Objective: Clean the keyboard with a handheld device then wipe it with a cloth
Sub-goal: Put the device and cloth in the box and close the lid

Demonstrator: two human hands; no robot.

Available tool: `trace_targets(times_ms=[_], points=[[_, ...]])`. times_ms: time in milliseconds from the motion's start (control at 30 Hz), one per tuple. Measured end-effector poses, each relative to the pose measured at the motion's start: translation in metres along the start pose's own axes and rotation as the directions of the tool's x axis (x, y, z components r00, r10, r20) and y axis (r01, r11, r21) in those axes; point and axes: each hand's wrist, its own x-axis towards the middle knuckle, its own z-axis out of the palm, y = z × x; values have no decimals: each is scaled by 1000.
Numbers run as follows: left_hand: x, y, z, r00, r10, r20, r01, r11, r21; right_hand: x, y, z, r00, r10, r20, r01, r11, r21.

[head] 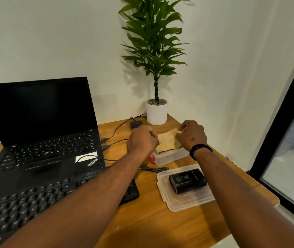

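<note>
- The pale yellow, crumpled cloth sits far right on the wooden desk, bunched up over a clear plastic box with a red latch; its edges look dark and frayed
- The left hand pinches the cloth's left edge with curled fingers; the right hand, a black band on its wrist, pinches the far right corner
- The black external keyboard lies near left, partly under the left forearm, just in front of an open black laptop with a dark screen
- A clear plastic lid lies near right; a black boxy handheld device rests on it
- A white pot with a green plant stands in the far corner
</note>
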Motion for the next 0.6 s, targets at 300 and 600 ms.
trace_targets(times_ms=[300, 600], points=[[3, 0, -1, 993, 109, 52, -118, 962, 246, 8, 2, 10, 998, -63, 8, 63, 972, -224], [-53, 10, -8, 959, 262, 109, -238, 952, -192, -40, -6, -28, 983, -184, 1, 184, 981, 58]])
